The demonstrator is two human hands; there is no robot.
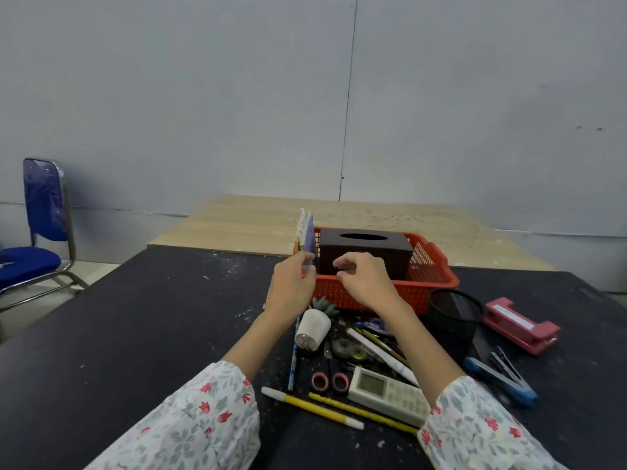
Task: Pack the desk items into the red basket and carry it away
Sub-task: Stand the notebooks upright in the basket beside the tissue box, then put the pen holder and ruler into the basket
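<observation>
Both our hands are up at the near-left corner of the red basket (437, 283), which sits on the dark counter (135, 317) with a brown tissue box (366, 252) already inside it. Our left hand (290, 286) pinches the lower edge of a spiral notebook (307, 237) between thumb and fingers, holding it upright at the basket's left end; whether its bottom edge is already inside the wall or just outside it we cannot tell, since the hand covers that spot. Our right hand (364, 279) hovers over the near rim with fingers loosely curled and nothing in them, as far as we can see, close to the notebook and in front of the tissue box.

We judge the packing to be at an early step: the notebook is being slotted between the tissue box and the left wall, and most items are still out on the counter. Those include a small potted plant (315, 325) lying on its side, scissors (330, 376), a remote control (386, 395), yellow pens (312, 408), a black mesh cup (453, 318), a pink hole punch (520, 325) and a blue stapler (502, 379).

Next, we would let the notebook slide down into that narrow gap, perhaps steadying it with the free hand, then begin gathering the loose pieces near us
</observation>
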